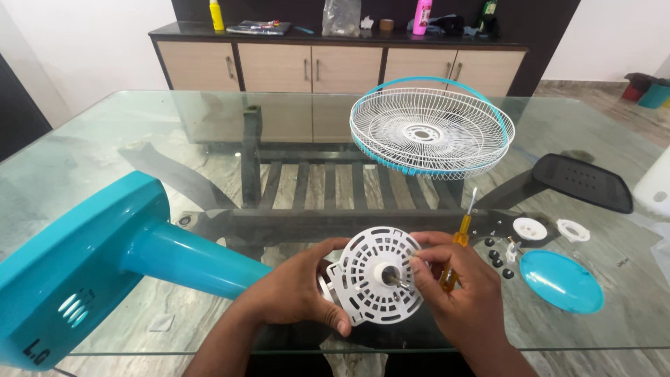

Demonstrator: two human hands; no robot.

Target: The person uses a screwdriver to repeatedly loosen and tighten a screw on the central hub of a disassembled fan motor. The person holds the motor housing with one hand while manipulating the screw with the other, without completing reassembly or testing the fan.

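**Fingers at the fan motor's shaft**

The fingers (419, 264) of the right hand (460, 293) are pinched together at the metal shaft (396, 281) in the middle of the white motor cover (373, 276), while the same hand keeps a yellow-handled screwdriver (457, 244) tucked against the palm, blade pointing up. The left hand (293, 290) cups the cover from the left, thumb curled under its lower rim, fingers wrapped behind. Both wrists come in from the bottom edge, low over the glass table (105, 132), near its front edge. The cover sits at the end of the teal fan stand (105, 258), which lies on its side to the left. Just right of the hands lie a teal cap (562, 281), small black screws (497, 258) and two white rings (530, 228). Farther back rests the white wire guard (431, 132) with its teal rim, and a black chair back (583, 181) stands to the right.
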